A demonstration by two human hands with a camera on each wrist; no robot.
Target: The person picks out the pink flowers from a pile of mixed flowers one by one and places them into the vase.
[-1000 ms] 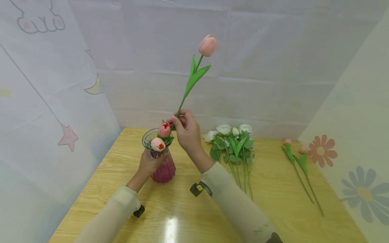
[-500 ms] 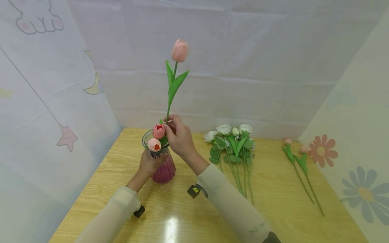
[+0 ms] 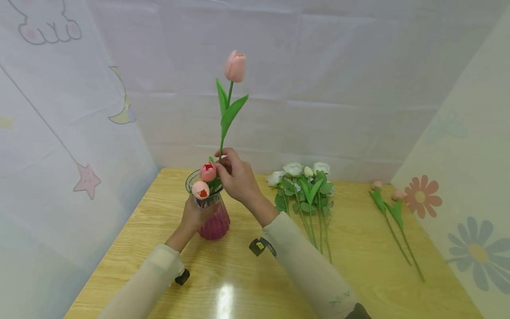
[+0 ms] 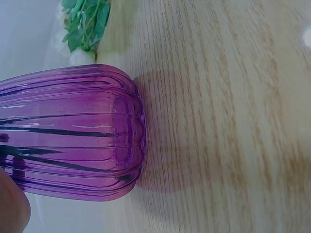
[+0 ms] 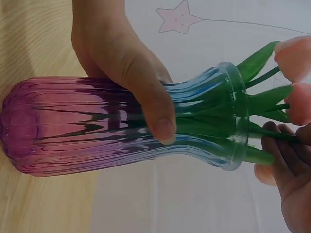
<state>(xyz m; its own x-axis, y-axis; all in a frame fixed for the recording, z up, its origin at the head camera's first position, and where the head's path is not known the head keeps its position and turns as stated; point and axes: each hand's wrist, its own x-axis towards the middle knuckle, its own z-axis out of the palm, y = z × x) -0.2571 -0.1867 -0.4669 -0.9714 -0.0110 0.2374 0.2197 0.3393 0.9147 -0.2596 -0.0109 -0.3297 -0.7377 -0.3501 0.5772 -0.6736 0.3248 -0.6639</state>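
Note:
A ribbed glass vase point(image 3: 215, 221), pinkish purple below and bluish at the mouth, stands upright on the table. My left hand point(image 3: 196, 214) grips it below the rim, the thumb across its front in the right wrist view. Two tulips, one deep pink point(image 3: 208, 172) and one pale pink point(image 3: 200, 190), rise just over the rim, their stems showing through the glass. With my right hand point(image 3: 238, 177) I pinch the stem of a taller pale pink tulip point(image 3: 235, 67) at the vase mouth. That flower stands nearly upright, high above the others; its lower stem is hidden behind the fingers.
White roses point(image 3: 293, 169) with green leaves lie bunched right of the vase, a tulip leaf point(image 3: 311, 191) among them. Two pink tulips point(image 3: 395, 213) lie farther right on the wooden table point(image 3: 247, 283). Printed cloth walls point(image 3: 338, 88) enclose the back and sides.
My right hand has come left and slightly down with the tall tulip, which has swung from a rightward lean to nearly upright over the vase. The left hand keeps its place.

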